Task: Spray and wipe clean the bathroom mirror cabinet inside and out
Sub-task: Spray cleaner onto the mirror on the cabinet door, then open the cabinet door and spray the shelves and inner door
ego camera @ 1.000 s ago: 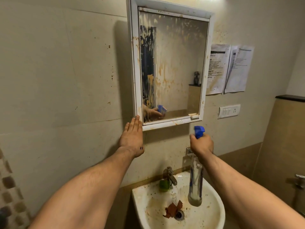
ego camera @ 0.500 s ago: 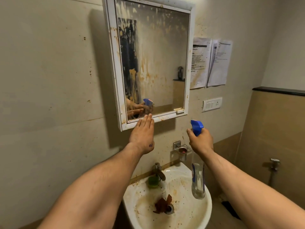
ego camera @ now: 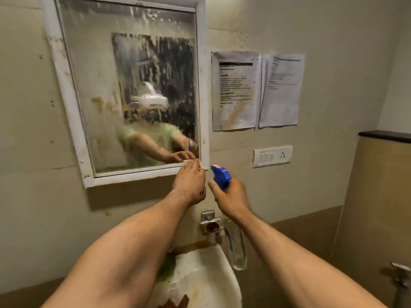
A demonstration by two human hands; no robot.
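Note:
A white-framed mirror cabinet (ego camera: 66, 90) hangs on the wall, its door closed, the glass streaked with brown and white grime. My left hand (ego camera: 190, 183) reaches up to the door's lower right corner, fingertips on the small handle tab (ego camera: 189, 161). Whether the fingers grip the tab I cannot tell. My right hand (ego camera: 231, 194) is just right of it, closed around the blue trigger head of a clear spray bottle (ego camera: 236, 247) that hangs down over the basin. The nozzle points left toward the cabinet.
A stained white wash basin (ego camera: 213, 276) sits below my arms, with a metal holder (ego camera: 210, 223) on the wall above it. Two printed sheets (ego camera: 255, 90) and a switch plate (ego camera: 272, 155) are on the wall to the right. A tap (ego camera: 400, 272) is at the far right.
My left hand moved right along the cabinet's bottom edge to the handle tab at the lower right corner. My view shifted to face the mirror squarely. The spray bottle stayed in my right hand.

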